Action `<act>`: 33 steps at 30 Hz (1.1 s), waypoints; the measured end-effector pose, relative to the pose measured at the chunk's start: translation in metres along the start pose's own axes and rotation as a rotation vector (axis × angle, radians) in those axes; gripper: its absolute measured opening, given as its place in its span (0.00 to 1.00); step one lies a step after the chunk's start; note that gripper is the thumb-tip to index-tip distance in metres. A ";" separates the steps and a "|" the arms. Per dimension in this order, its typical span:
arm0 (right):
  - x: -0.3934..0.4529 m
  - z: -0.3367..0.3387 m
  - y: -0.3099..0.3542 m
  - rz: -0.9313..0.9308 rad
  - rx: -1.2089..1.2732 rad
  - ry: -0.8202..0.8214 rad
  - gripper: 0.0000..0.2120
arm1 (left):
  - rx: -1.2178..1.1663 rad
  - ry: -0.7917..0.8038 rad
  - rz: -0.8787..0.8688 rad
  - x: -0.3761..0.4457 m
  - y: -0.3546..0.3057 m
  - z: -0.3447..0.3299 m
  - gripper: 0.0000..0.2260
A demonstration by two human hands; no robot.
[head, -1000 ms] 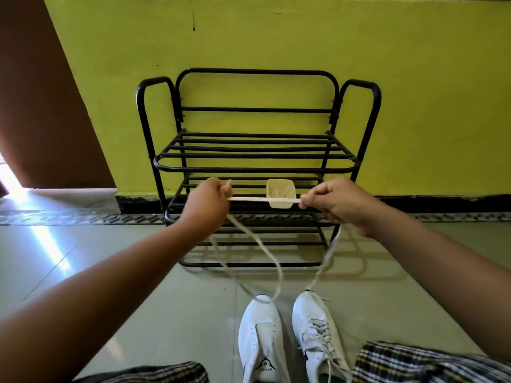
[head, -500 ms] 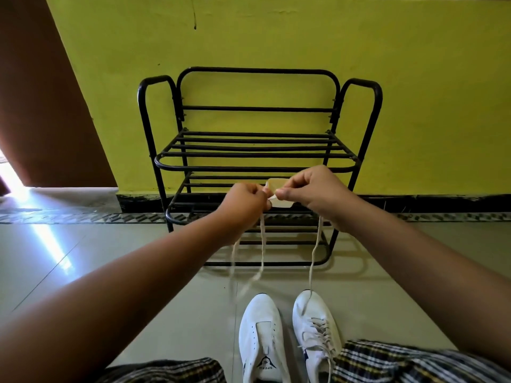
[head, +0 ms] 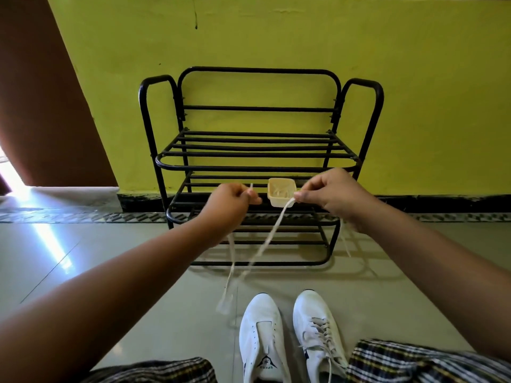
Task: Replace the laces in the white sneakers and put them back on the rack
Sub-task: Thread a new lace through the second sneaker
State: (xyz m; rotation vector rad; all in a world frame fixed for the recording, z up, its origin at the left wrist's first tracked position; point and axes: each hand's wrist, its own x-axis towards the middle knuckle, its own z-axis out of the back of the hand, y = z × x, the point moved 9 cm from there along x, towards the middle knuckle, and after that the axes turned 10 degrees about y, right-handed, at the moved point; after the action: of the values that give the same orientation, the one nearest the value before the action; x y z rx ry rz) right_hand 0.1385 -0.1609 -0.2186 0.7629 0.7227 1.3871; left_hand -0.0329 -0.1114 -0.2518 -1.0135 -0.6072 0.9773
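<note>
Two white sneakers are sitting at the bottom centre of the frame: an unlaced sneaker (head: pixel 261 338) and a laced sneaker (head: pixel 318 333). Two hands are showing mid-frame, the left hand (head: pixel 229 201) and the right hand (head: pixel 329 193), sharing one loose lace (head: pixel 269 236). One black rack (head: pixel 260 161) is standing at centre, carrying three tiers and one small tub (head: pixel 282 192).

open floor (head: pixel 138 272) left, rack (head: pixel 260 167) ahead
</note>
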 end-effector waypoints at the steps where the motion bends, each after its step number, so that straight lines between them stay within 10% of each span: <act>1: 0.001 -0.006 0.006 0.021 0.002 0.010 0.05 | -0.100 0.063 0.007 0.001 -0.005 -0.012 0.09; 14: 0.003 -0.022 0.017 0.093 0.066 0.114 0.06 | -0.183 0.167 -0.025 0.003 -0.015 -0.034 0.10; 23: -0.007 0.025 -0.035 -0.152 0.093 0.021 0.05 | -0.055 -0.296 0.160 0.005 0.044 0.054 0.10; 29: -0.008 0.024 -0.024 0.047 0.966 0.179 0.08 | 0.039 -0.305 0.306 0.004 0.073 0.066 0.10; 33: -0.006 0.027 0.006 0.263 1.135 0.191 0.13 | 0.190 -0.202 0.306 0.007 0.072 0.054 0.10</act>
State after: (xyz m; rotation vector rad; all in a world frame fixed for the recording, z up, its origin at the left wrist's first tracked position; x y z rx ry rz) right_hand 0.1566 -0.1676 -0.1979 1.6533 1.6491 1.2146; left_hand -0.1004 -0.0694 -0.2936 -0.8581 -0.5214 1.3936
